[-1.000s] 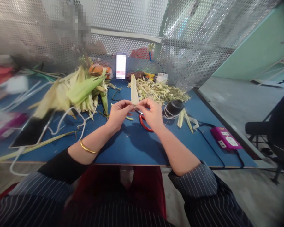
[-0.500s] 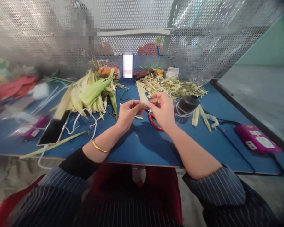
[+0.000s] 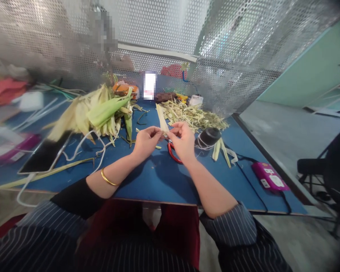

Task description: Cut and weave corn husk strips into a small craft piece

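Note:
A pale strip of corn husk [image 3: 161, 118] stands up between my hands, its lower end pinched by both. My left hand [image 3: 147, 142] has thumb and fingers closed on it from the left. From the right, my right hand [image 3: 182, 140] pinches the same end. Red-handled scissors [image 3: 173, 154] lie on the table just under my right hand, partly hidden by it. Right of that hand rests a black cone of white thread [image 3: 209, 138]. Beyond the hands spreads a heap of shredded husk [image 3: 195, 114].
On the blue table [image 3: 158, 185], a pile of husks [image 3: 99, 111] and a phone [image 3: 45, 155] with a white cable lie left. A purple pack [image 3: 270, 176] sits right, before a black chair [image 3: 337, 166]. Perforated metal [image 3: 158, 26] stands behind.
The view has turned to the right and tilted, so the table's contents appear shifted left and more of the black chair shows. Both hands still pinch the husk strip.

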